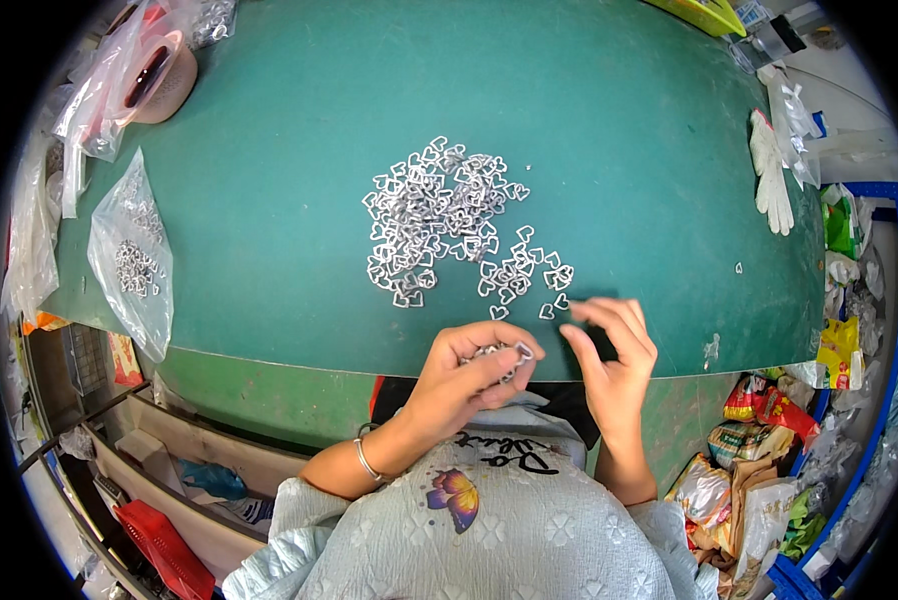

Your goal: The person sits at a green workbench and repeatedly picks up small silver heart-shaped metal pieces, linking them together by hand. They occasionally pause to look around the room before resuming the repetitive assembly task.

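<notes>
Holding a loose cluster of grey metal heart outlines in our curled left hand, at the middle of the near edge of the table, we show one heart at the thumb and fingertips; its tip's direction we cannot tell. Our right hand is just to the right, thumb and fingers parted, the fingertips close to a single heart; whether they touch it we cannot tell.

The main pile of hearts sits around the table's middle, its long axis slanting from the near left toward the far right. A smaller scatter lies between it and the near edge. These pieces lie mostly flat, tips pointing in mixed directions, with no shared axis.

By the left edge, a clear plastic bag holds more small grey pieces, its length running roughly far to near. A pink basket stands at the far left corner, and a white glove lies along the right edge, fingers toward us.
</notes>
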`<state>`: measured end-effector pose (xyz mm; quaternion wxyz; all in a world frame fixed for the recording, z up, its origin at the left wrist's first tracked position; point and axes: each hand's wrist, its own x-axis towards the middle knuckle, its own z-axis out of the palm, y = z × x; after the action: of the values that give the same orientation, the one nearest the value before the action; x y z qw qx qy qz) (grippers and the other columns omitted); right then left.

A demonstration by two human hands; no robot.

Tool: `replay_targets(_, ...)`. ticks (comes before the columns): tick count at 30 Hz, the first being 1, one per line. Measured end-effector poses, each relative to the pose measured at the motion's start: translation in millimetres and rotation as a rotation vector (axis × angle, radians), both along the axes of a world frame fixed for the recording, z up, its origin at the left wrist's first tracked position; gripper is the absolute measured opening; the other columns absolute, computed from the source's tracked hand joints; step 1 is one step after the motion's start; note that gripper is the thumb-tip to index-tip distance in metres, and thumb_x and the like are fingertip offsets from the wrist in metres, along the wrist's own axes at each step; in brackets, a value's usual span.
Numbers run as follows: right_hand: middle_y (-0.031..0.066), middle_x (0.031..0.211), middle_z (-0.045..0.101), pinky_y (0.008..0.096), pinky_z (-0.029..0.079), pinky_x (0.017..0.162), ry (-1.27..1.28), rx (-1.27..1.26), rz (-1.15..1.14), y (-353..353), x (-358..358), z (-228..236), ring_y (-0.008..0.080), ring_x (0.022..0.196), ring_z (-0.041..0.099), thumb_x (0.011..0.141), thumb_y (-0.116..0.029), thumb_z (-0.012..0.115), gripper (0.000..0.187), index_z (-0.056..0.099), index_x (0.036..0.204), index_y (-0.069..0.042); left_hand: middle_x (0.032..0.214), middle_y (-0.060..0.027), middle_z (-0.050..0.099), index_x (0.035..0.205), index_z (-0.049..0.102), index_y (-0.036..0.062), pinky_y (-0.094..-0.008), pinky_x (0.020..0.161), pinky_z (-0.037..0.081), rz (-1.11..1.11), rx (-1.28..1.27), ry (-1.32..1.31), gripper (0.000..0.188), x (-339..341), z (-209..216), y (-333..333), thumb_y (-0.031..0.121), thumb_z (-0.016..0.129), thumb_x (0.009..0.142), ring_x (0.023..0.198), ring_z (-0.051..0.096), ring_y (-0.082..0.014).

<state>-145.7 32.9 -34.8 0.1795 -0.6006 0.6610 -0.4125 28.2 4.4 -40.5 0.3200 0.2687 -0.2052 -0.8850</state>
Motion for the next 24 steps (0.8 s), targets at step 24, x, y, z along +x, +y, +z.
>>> replay_targets(24, 0.0099, 0.078, 0.061, 0.0275, 0.042, 0.064, -0.149, -0.033, -0.054, 1, 5, -12, 0.0213, 0.071, 0.055, 0.069, 0.007, 0.064, 0.013, 0.060, 0.079, 0.001, 0.066, 0.0006, 0.050, 0.094, 0.061, -0.0005, -0.0167, 0.042, 0.025, 0.089, -0.020, -0.267, 0.015, -10, 0, 3, 0.011, 0.056, 0.086, 0.050, 0.037, -0.0023)
